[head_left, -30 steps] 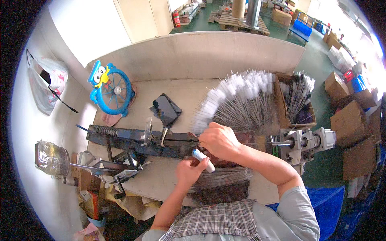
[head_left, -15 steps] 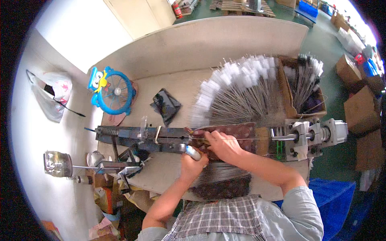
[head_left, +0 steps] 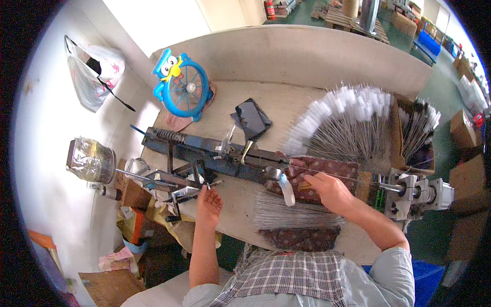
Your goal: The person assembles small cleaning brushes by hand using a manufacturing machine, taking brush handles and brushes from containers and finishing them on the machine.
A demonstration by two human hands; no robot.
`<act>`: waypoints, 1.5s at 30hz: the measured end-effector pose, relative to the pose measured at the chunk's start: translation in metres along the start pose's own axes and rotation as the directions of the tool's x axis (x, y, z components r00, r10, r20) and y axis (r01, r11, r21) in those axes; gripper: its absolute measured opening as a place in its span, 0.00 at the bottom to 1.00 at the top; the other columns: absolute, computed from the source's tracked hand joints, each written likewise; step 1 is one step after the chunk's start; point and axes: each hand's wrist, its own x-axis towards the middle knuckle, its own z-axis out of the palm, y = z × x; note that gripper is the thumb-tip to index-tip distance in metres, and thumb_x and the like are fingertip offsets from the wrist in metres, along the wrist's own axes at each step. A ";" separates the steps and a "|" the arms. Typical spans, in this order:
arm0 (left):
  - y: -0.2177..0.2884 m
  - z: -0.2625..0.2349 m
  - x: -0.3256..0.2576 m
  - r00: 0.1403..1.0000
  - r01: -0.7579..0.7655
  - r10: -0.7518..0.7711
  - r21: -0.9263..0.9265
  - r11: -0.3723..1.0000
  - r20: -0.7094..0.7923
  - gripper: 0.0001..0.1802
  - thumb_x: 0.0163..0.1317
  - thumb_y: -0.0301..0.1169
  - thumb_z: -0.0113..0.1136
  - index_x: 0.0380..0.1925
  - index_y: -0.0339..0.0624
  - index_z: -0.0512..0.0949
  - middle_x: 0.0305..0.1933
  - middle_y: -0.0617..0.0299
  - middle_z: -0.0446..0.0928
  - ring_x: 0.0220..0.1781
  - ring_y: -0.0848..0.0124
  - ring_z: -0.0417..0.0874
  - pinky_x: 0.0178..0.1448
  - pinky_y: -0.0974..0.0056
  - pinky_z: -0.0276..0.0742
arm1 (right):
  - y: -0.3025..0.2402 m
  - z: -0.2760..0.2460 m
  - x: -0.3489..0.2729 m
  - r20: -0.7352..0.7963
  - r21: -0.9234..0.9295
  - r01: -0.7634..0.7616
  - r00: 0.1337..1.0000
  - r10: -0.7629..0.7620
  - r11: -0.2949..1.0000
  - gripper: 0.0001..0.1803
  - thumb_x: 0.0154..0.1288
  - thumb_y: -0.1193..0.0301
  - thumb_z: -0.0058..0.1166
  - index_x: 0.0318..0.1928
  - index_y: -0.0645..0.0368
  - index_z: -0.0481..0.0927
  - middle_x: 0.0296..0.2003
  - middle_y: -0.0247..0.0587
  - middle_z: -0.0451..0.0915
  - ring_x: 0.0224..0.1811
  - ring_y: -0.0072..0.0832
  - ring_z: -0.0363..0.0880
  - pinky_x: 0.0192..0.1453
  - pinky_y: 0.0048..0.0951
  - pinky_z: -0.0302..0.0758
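My left hand (head_left: 209,205) is raised beside a metal bracket with a lever (head_left: 189,190). Its fingers are curled, their tips at the bracket's end; anything in them is too small to name. My right hand (head_left: 331,190) is closed over the patterned dark red cloth (head_left: 337,171), just below a thin taut wire (head_left: 353,177); what its fingers grip is hidden. The wire runs from the long dark metal bar (head_left: 204,149) to the shaft of a motor unit (head_left: 417,190). Between my hands, a white curved handle (head_left: 287,192) stands out from the bar, untouched.
White-tipped wire brushes (head_left: 353,110) fan out behind the cloth, beside a cardboard box (head_left: 399,133) of dark-tipped ones. Loose straight wires (head_left: 291,212) lie at the near edge. A blue toy-shaped fan (head_left: 186,89) and a black pouch (head_left: 250,118) sit farther back.
My left hand has let go of the white handle and moved left to the bracket. My right hand has shifted right along the wire. The head view has turned left.
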 end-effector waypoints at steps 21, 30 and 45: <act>-0.115 0.186 -0.081 0.862 -0.147 0.023 0.207 0.967 0.507 0.08 0.62 0.30 0.55 0.34 0.35 0.77 0.30 0.61 0.78 0.26 0.77 0.76 0.32 0.72 0.72 | 0.003 -0.072 -0.015 -0.204 0.151 -0.048 0.976 0.079 0.987 0.08 0.56 0.71 0.55 0.36 0.59 0.80 0.31 0.42 0.79 0.36 0.40 0.77 0.42 0.35 0.74; -0.139 0.206 -0.072 0.839 -0.181 0.009 0.263 0.948 0.544 0.08 0.62 0.31 0.55 0.35 0.37 0.77 0.29 0.64 0.77 0.25 0.78 0.75 0.31 0.73 0.71 | 0.016 -0.081 -0.028 -0.081 0.521 -0.187 0.961 0.266 0.833 0.08 0.54 0.75 0.56 0.37 0.61 0.80 0.28 0.41 0.78 0.32 0.36 0.76 0.40 0.32 0.74; -0.105 0.196 -0.077 0.953 -0.028 -0.007 0.113 0.993 0.302 0.09 0.63 0.33 0.54 0.32 0.38 0.74 0.23 0.63 0.75 0.22 0.77 0.74 0.27 0.73 0.71 | -0.013 -0.030 0.035 -0.325 -0.148 0.025 0.943 -0.072 0.989 0.08 0.52 0.68 0.55 0.32 0.56 0.80 0.26 0.36 0.76 0.33 0.35 0.74 0.37 0.34 0.73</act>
